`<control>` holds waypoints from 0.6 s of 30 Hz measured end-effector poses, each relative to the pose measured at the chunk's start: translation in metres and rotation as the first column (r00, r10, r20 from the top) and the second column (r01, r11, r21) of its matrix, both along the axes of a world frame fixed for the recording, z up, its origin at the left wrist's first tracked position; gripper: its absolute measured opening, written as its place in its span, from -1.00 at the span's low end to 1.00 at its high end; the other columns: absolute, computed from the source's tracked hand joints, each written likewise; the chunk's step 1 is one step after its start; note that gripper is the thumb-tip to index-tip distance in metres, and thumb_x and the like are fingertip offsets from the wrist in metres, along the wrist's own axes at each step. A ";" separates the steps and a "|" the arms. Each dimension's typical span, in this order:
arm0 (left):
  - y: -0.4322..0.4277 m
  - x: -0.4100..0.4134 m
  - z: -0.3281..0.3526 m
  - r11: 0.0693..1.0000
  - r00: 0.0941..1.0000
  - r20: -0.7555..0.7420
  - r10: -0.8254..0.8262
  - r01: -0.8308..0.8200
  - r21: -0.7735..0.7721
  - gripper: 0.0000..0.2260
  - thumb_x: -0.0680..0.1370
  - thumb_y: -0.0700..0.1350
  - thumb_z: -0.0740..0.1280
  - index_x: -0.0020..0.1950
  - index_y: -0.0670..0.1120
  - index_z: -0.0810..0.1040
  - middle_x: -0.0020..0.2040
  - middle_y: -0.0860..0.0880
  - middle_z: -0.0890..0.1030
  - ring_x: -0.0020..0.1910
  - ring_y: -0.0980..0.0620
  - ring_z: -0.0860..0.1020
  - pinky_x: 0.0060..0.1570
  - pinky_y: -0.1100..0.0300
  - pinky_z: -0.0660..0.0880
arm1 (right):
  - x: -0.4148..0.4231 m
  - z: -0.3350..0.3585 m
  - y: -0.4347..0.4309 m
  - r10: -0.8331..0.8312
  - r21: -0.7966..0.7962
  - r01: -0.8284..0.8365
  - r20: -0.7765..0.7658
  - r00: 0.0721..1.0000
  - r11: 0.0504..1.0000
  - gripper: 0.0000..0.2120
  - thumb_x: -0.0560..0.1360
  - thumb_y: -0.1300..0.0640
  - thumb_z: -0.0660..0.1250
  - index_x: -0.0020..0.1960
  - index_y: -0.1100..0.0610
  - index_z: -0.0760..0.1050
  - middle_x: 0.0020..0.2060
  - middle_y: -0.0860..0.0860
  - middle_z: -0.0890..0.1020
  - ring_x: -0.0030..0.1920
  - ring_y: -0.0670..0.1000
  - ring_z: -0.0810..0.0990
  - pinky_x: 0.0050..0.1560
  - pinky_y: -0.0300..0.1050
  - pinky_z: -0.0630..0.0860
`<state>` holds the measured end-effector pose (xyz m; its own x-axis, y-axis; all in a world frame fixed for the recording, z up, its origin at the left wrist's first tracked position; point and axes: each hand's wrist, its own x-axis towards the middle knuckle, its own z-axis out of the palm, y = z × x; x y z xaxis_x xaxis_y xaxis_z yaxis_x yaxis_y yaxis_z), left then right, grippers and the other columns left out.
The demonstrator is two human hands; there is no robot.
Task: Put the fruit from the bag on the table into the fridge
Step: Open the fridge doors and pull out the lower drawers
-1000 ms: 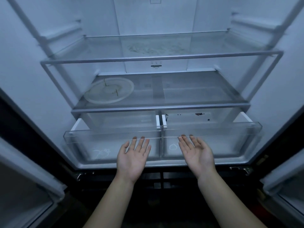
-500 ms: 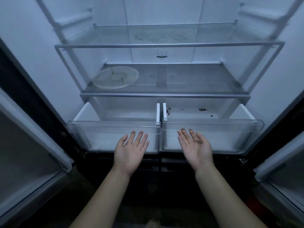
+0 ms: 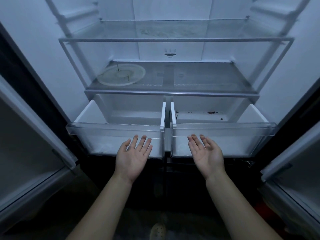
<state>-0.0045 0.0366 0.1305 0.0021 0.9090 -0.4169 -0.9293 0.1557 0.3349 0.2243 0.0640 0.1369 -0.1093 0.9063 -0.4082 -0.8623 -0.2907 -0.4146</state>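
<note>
Fridge (image 3: 43, 58): both doors swung wide, interior dim. 2 clear drawers sit at the bottom, side by side and both drawn forward past the shelf above.

Left hand (image 3: 133, 156): palm up, fingers straight and slightly spread, holding nothing. Its fingertips reach the front lip of the left drawer (image 3: 114, 130). Contact cannot be confirmed.

Right hand (image 3: 206, 155): palm up, fingers relaxed, holding nothing. Its fingertips are at the front lip of the right drawer (image 3: 223, 130). Contact is likewise unconfirmed.

Fruit, bag and table: none in view, so which way they lie from either hand cannot be told.

Governing relation: each drawer runs long-side left to right, and each hand sits squarely in front of its own drawer, just inboard of centre. Neither hand is nearer than the other. The drawer mouths face up and are exposed.

Other items: a round plate (image 3: 121, 77) on the left of the lower shelf (image 3: 199, 78), and dark specks (image 3: 211, 112) on the floor of the right drawer.

Assessment: no fruit is stored yet. The compartments appear ready, and the next action likely requires leaving the fridge to fetch the bag
</note>
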 end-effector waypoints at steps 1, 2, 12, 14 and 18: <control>-0.001 -0.001 0.000 1.000 1.000 0.004 0.003 -0.003 0.001 -0.59 0.58 -0.08 0.16 0.42 -0.12 0.34 0.31 -0.21 0.48 0.31 -0.24 0.42 0.29 -0.11 0.32 | 0.001 0.000 -0.001 0.010 0.004 -0.011 0.003 1.000 1.000 -0.88 0.56 0.20 0.20 0.08 0.20 0.41 0.19 0.25 0.54 0.24 0.21 0.52 0.35 0.05 0.37; -0.001 0.000 0.001 1.000 1.000 0.006 0.005 -0.005 0.001 -0.59 0.58 -0.09 0.16 0.42 -0.12 0.34 0.31 -0.21 0.48 0.31 -0.25 0.42 0.29 -0.11 0.33 | 0.003 0.000 -0.002 0.017 0.005 -0.017 0.006 1.000 1.000 -0.88 0.56 0.20 0.20 0.08 0.20 0.41 0.19 0.25 0.54 0.24 0.21 0.52 0.35 0.04 0.38; -0.004 0.004 0.007 1.000 0.998 -0.056 -0.007 0.008 0.012 -0.54 0.59 -0.08 0.14 0.49 -0.10 0.23 0.36 -0.19 0.43 0.34 -0.22 0.40 0.27 -0.09 0.34 | -0.006 -0.007 -0.011 0.050 0.016 -0.050 0.007 0.999 0.999 -0.92 0.57 0.21 0.18 0.04 0.19 0.40 0.18 0.24 0.55 0.19 0.19 0.58 0.11 0.00 0.56; -0.005 0.003 0.008 1.000 0.998 -0.059 -0.009 0.009 0.015 -0.53 0.59 -0.08 0.14 0.51 -0.09 0.20 0.39 -0.19 0.41 0.33 -0.24 0.41 0.28 -0.09 0.33 | -0.006 -0.006 -0.013 0.039 0.021 -0.039 0.009 0.999 0.999 -0.89 0.58 0.20 0.17 0.07 0.19 0.41 0.20 0.24 0.55 0.18 0.19 0.58 0.12 -0.01 0.56; -0.011 0.001 0.020 0.993 0.961 -0.249 -0.121 0.121 -0.014 -0.58 0.60 -0.06 0.13 0.45 -0.13 0.27 0.38 -0.18 0.43 0.26 -0.19 0.49 0.27 -0.07 0.37 | 0.003 -0.003 -0.018 0.092 0.030 -0.101 0.221 0.971 0.994 -0.75 0.60 0.16 0.18 0.23 0.23 0.41 0.17 0.20 0.57 0.18 0.17 0.58 0.20 0.03 0.50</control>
